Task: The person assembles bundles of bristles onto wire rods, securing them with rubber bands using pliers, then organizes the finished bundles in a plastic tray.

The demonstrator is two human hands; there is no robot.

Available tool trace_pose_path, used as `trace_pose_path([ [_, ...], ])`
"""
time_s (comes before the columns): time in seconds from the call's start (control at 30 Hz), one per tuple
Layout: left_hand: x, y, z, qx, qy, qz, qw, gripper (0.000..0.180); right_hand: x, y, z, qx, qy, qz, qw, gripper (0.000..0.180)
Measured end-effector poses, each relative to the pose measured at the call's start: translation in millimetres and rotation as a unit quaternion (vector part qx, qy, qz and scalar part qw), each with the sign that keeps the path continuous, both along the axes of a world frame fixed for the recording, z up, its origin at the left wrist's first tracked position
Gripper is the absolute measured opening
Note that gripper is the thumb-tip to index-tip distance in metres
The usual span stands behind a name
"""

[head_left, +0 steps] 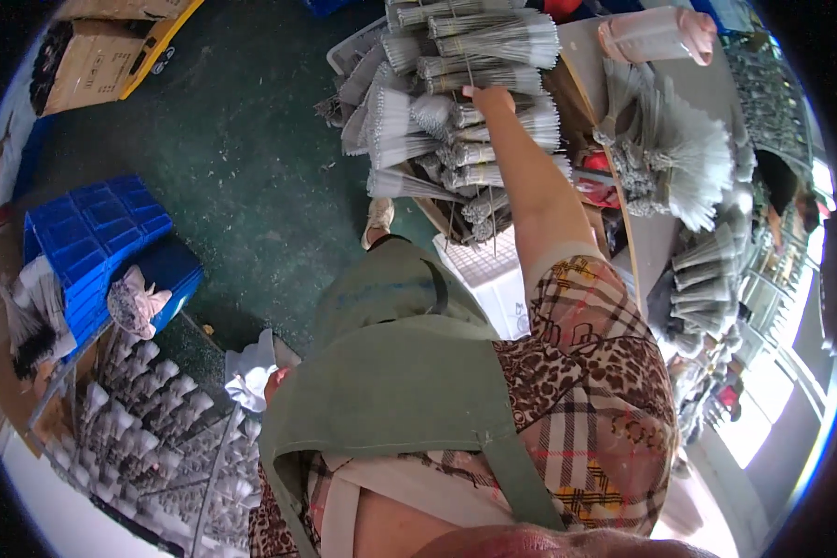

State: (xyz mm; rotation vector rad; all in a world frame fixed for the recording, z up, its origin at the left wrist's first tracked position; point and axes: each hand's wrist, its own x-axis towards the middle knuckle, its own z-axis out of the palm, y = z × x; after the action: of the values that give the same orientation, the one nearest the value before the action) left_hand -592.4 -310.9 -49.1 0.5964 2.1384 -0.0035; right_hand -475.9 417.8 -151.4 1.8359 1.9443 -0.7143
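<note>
**Inspector:** Report the right hand (pixel 489 99); position and state.

**Assistant:** The arm is stretched straight out from the body; the hand lies on the bundles (pixel 456 102), touching one near the top of the heap; the fingers are turned away from the camera, so I cannot tell whether they are closed on a bundle or merely resting on it.

**Inspector:** The bundles themselves?

**Assistant:** Thin grey rods tied into sheaves, stacked crosswise in a heap beside the tabletop (pixel 665 232); the ties sit at one end, so the free ends fan out; in my judgement the crosswise stacking keeps each sheaf separate and easy to lift singly.

**Inspector:** Left hand?

**Assistant:** Not in view; the green apron (pixel 391 372) and the patterned sleeve (pixel 595 353) fill the lower frame.

**Inspector:** Surroundings?

**Assistant:** More fanned sheaves (pixel 679 158) lie on the tabletop, just beside the heap, within the same arm's reach; a pink cup (pixel 656 35) lies on its side at the far edge; blue crates (pixel 102 242) stand well apart on the dark floor (pixel 242 167) to the left; a rack (pixel 149 418) of pale bundled pieces stands at lower left; cardboard boxes (pixel 93 51) sit at upper left.
</note>
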Motion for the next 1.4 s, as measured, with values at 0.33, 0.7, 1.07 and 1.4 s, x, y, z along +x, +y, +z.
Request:
trace_pose_path([
  [0.33,-157,155,33,0.002,-0.053,0.017,0.998,0.03,15,-1,-37,0.013,0.086,-0.151,0.985,0.043],
  [0.7,-222,560,-23,0.209,-0.044,-0.376,0.902,0.028,-32,-43,96,0.047,0.305,-0.366,0.878,0.03],
  [1.07,-54,717,-26,0.113,-0.007,-0.644,0.757,0.027,-139,-83,197,0.085,0.505,-0.268,0.816,0.027],
  [1.4,-117,810,-100,0.313,0.079,-0.348,0.88,0.024,82,-185,69,0.301,0.119,-0.453,0.831,0.023],
])
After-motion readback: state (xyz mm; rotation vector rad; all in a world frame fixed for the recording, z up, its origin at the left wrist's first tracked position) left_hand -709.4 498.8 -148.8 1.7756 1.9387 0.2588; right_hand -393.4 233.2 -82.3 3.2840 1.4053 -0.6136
